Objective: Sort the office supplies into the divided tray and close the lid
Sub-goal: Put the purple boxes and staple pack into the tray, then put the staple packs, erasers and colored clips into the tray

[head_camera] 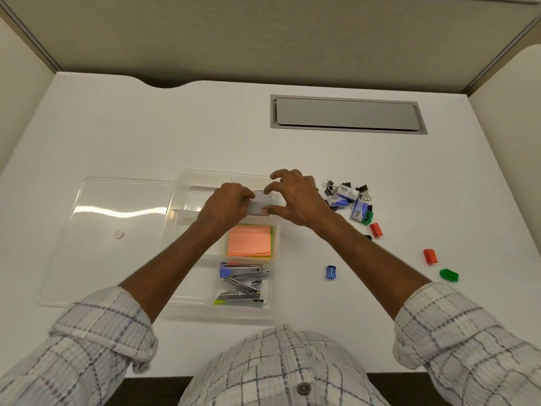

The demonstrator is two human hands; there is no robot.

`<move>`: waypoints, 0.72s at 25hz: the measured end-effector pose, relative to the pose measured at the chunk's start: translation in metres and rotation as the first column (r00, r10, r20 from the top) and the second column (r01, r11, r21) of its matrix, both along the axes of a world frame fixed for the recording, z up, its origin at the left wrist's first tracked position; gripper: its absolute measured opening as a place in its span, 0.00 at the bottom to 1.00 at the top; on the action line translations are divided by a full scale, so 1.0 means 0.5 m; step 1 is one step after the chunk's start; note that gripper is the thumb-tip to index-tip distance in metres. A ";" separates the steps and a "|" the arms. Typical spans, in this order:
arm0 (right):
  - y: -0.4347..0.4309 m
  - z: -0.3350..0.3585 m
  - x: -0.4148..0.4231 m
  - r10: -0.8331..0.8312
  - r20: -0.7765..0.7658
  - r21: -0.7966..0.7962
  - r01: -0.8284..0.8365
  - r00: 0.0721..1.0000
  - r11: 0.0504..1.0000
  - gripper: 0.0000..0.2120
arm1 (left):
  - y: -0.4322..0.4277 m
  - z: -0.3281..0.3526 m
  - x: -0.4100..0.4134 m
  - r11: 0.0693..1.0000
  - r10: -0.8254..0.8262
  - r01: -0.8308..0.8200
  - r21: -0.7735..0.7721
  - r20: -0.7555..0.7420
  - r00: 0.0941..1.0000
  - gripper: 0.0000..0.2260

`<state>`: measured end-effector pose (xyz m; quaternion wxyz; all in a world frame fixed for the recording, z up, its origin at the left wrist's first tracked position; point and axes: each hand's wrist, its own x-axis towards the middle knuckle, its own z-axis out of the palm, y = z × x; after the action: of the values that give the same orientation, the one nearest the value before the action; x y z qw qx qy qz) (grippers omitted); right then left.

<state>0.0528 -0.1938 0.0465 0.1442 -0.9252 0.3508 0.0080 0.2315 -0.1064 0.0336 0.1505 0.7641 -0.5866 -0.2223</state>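
Observation:
A clear divided tray [187, 183] lies in the middle of the white desk. Its near right compartment holds several staplers [244, 281], and the one behind it holds orange sticky notes [249, 240]. Over the far right compartment both hands meet on a small grey-white block [261, 205]. My left hand [228, 205] grips its left end. My right hand [295, 197] touches its right end with thumb and fingers spread. The clear lid [111, 230] lies flat to the tray's left.
Right of the tray lies a heap of black binder clips and small staple boxes [349, 197]. Loose sharpeners sit nearer: red [376, 230], red [430, 256], green [449, 274], blue [330, 272]. A grey cable hatch [347, 114] is set in the desk behind.

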 end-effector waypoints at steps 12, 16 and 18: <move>-0.066 -0.091 -0.257 -0.308 -0.053 0.077 0.311 0.950 0.947 0.25 | 0.017 -0.019 -0.028 0.967 -0.247 0.234 0.098 0.143 0.958 0.23; -0.083 -0.093 -0.268 -0.303 0.023 0.055 0.301 0.953 0.952 0.21 | 0.022 0.007 -0.046 0.981 -0.163 0.171 -0.097 0.085 0.983 0.21; -0.082 -0.094 -0.270 -0.289 0.022 0.023 0.289 0.957 0.957 0.19 | 0.017 0.024 -0.073 0.965 -0.149 0.161 -0.206 0.075 0.986 0.18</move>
<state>-0.0823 -0.2349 -0.0003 0.1575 -0.8626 0.4804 -0.0213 0.1948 -0.0980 0.0455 0.1954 0.7018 -0.6690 -0.1473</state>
